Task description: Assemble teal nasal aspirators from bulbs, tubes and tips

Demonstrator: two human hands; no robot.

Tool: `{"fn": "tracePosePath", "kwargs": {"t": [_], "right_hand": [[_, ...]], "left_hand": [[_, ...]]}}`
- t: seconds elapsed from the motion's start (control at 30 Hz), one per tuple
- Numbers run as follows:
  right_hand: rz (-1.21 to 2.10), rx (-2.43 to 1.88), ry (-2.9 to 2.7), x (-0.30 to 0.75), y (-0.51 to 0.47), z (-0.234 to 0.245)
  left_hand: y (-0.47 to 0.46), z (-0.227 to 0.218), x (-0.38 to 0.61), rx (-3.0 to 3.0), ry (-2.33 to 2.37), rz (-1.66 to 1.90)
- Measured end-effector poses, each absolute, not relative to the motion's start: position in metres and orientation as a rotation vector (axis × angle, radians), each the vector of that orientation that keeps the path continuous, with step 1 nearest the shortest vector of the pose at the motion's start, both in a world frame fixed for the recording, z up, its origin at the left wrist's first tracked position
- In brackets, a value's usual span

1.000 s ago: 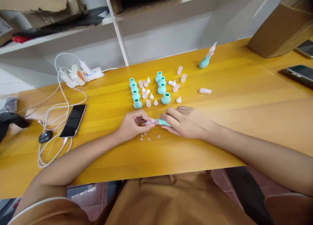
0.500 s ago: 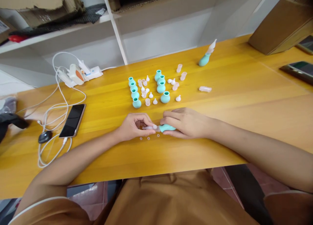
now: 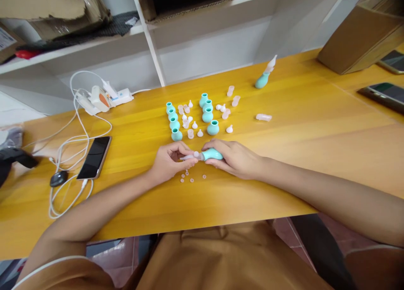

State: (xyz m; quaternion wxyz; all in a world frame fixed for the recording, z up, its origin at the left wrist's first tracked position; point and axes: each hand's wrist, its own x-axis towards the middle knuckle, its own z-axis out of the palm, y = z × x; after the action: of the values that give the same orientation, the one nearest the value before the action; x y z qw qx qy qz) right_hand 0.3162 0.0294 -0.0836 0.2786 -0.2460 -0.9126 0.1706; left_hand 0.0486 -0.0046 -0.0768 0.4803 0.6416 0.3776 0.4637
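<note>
My right hand (image 3: 235, 157) is closed around a teal rubber bulb (image 3: 212, 154) lying sideways just above the yellow table (image 3: 315, 147). My left hand (image 3: 168, 160) pinches a clear tip piece (image 3: 189, 157) at the bulb's mouth. Several tiny clear discs (image 3: 191, 179) lie on the table under my hands. Beyond them stand two rows of teal bulbs (image 3: 208, 114) among small clear caps and tips (image 3: 191, 133).
One assembled bulb with its tip (image 3: 264, 76) stands at the back, a loose clear cap (image 3: 263, 117) to its front. A phone (image 3: 94, 157), white cables (image 3: 67, 155) and a power strip (image 3: 105, 98) lie left. A cardboard box (image 3: 360, 37) and two devices (image 3: 383, 95) sit right. Shelves stand behind.
Both hands stay together over the same spot. The bulb has turned slightly in my right hand, so more of its teal body shows now.
</note>
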Motion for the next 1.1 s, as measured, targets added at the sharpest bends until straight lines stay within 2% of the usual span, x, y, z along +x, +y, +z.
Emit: {"fn": "tracePosePath", "kwargs": {"t": [0.3, 0.6, 0.83, 0.97, 1.1], "right_hand": [[0.298, -0.664, -2.481, 0.315, 0.027, -0.084], [0.344, -0.637, -2.430, 0.319, 0.034, -0.071], [0.162, -0.616, -2.338, 0.317, 0.037, -0.070], [0.235, -0.746, -2.107, 0.320, 0.038, -0.051], [0.076, -0.953, -1.857, 0.349, 0.077, -0.018]], "left_hand": [[-0.009, -0.078, 0.050, 1.795, 0.943, 1.210], [-0.002, -0.080, 0.051, 1.710, 0.828, 1.296], [-0.003, -0.083, 0.051, 1.597, 0.753, 1.273], [-0.003, -0.082, 0.049, 1.602, 0.783, 1.267], [-0.005, -0.081, 0.049, 1.615, 0.802, 1.212]]}}
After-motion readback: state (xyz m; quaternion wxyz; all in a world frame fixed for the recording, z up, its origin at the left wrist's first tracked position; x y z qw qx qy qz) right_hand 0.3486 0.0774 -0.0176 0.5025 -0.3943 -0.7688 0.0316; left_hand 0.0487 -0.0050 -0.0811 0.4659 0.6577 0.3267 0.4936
